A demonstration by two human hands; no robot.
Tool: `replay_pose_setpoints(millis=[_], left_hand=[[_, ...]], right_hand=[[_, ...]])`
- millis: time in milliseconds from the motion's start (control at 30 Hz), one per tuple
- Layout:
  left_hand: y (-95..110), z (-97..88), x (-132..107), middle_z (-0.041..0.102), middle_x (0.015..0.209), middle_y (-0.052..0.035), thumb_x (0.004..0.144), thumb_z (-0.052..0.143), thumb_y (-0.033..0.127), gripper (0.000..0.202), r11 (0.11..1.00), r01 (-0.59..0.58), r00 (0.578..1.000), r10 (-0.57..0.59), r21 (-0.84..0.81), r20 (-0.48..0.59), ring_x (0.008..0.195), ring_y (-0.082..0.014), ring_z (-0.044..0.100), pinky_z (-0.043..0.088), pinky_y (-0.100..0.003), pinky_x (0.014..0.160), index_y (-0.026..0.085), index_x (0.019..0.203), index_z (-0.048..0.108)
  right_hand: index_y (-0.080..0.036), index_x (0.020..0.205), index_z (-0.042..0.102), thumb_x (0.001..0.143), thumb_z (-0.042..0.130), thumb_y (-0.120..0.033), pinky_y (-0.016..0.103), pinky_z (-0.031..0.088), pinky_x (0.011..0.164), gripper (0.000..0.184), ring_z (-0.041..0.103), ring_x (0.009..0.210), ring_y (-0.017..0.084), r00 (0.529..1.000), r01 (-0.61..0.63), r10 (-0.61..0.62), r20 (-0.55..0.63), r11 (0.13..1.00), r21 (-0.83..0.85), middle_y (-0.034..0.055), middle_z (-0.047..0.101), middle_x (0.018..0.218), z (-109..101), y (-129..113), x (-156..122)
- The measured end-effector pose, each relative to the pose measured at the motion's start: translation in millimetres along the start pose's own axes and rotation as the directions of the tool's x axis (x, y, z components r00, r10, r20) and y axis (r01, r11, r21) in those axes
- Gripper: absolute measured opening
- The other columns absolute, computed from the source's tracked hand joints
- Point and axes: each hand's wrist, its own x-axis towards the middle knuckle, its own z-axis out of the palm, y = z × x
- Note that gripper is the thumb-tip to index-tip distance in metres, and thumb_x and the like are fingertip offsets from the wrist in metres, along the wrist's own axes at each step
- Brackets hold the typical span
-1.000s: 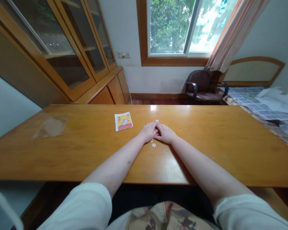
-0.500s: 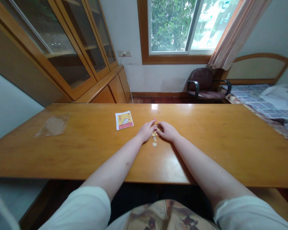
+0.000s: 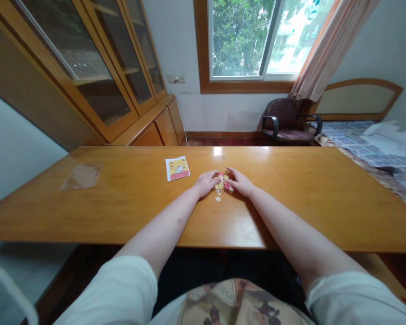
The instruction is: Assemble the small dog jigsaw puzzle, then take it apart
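A small heap of jigsaw puzzle pieces (image 3: 221, 182), yellow, pink and pale, lies on the wooden table between my hands. My left hand (image 3: 205, 184) rests against the heap's left side, fingers stretched over its edge. On the right side, my right hand (image 3: 241, 182) curves around the pieces with thumb and fingers apart. One pale puzzle piece (image 3: 218, 199) lies separately, nearer to me. Left of my left hand, a printed picture card (image 3: 177, 169) with a white animal on yellow and pink lies flat.
A clear plastic bag (image 3: 83, 175) lies at the left of the table (image 3: 138, 212). Beyond the table stand a glass-door cabinet (image 3: 135, 113), a dark red armchair (image 3: 282, 118) and a bed (image 3: 365, 140) under a window.
My hands have moved slightly apart, my right hand more so. More of the puzzle heap shows between them, and it looks more spread out. The view has shifted slightly.
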Motion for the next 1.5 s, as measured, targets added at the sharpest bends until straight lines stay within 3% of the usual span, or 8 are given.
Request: replay_pose_setpoints(millis=[167,467,667,867,1100,1267,1400,1500], left_hand=[[-2,2.7,-19,0.013,0.161,-0.0186,0.07,0.061,0.071,0.112,0.973,-0.134,0.982,0.105,0.189,0.158,0.149,-0.0318,0.01,0.007,-0.051,0.12,0.015,0.155,0.016],[6,6.1,4,0.034,0.155,-0.0147,0.091,0.042,0.058,0.072,0.971,-0.111,0.989,0.087,0.21,0.121,0.145,-0.0261,0.028,0.017,-0.047,0.119,0.017,0.15,0.033],[6,12.7,1,0.008,0.162,-0.0143,0.096,0.031,0.054,0.07,0.951,0.079,0.996,-0.065,0.299,-0.057,0.15,-0.0262,0.008,0.009,-0.047,0.121,0.015,0.154,0.022],[10,13.8,-11,0.011,0.162,-0.0145,0.096,0.021,0.057,0.074,0.926,0.254,0.966,-0.227,0.279,-0.127,0.149,-0.0273,0.013,0.011,-0.047,0.121,0.011,0.154,0.021],[8,12.0,-22,0.02,0.16,-0.0189,0.096,0.025,0.053,0.071,0.873,0.385,0.919,-0.331,0.3,-0.217,0.146,-0.0313,0.023,0.017,-0.048,0.12,0.008,0.151,0.029],[4,12.7,-17,0.021,0.158,-0.0226,0.095,0.027,0.054,0.073,0.859,0.41,0.904,-0.336,0.307,-0.266,0.145,-0.0342,0.025,0.019,-0.048,0.118,0.007,0.15,0.03],[6,9.3,-16,0.02,0.159,-0.023,0.094,0.027,0.054,0.073,0.851,0.422,0.899,-0.35,0.312,-0.263,0.144,-0.0365,0.027,0.021,-0.05,0.117,0.007,0.15,0.032],[9,5.3,-16,0.022,0.158,-0.0246,0.093,0.027,0.056,0.076,0.843,0.433,0.896,-0.363,0.318,-0.257,0.143,-0.0382,0.028,0.023,-0.051,0.116,0.005,0.149,0.032]], right_hand=[[-0.007,0.152,0.025,0.07,0.067,-0.068,0.051,0.015,0.119,0.111,0.017,0.147,0.034,0.992,0.1,-0.072,0.105,0.952,-0.289,0.0237,0.021,0.157,5,0,-17],[-0.008,0.148,0.037,0.095,0.042,-0.051,0.048,0.023,0.118,0.068,0.031,0.143,0.029,0.99,0.135,-0.11,0.094,0.933,-0.334,0.0202,0.037,0.151,9,-6,-5],[-0.01,0.148,0.036,0.09,0.049,-0.055,0.05,0.016,0.119,0.075,0.018,0.147,0.031,0.991,0.061,-0.1,-0.091,0.933,-0.356,0.0185,0.025,0.157,14,2,-8],[-0.011,0.149,0.032,0.089,0.05,-0.055,0.05,0.015,0.119,0.077,0.014,0.148,0.031,0.969,-0.097,0.031,-0.244,0.96,-0.263,0.0194,0.019,0.159,15,-2,-33],[-0.018,0.149,0.029,0.082,0.063,-0.046,0.05,0.029,0.114,0.081,0.027,0.144,0.03,0.936,-0.078,0.058,-0.346,0.996,-0.043,0.0187,0.028,0.156,11,-14,-136],[-0.021,0.111,0.059,0.094,0.044,-0.037,0.036,0.053,0.08,0.027,0.065,0.084,0.02,0.765,-0.109,0.18,-0.619,0.982,0.151,0.0081,0.067,0.092,16,5,-258],[-0.02,0.086,0.064,0.092,0.047,-0.04,0.034,0.05,0.071,0.027,0.062,0.071,0.02,0.729,-0.481,0.411,-0.548,0.877,0.018,0.0058,0.064,0.073,20,50,-349],[-0.018,0.131,0.054,0.088,0.056,-0.035,0.036,0.05,0.073,0.046,0.067,0.081,0.025,0.494,-0.84,0.776,-0.391,0.542,0.015,0.0123,0.07,0.094,22,89,-392]])
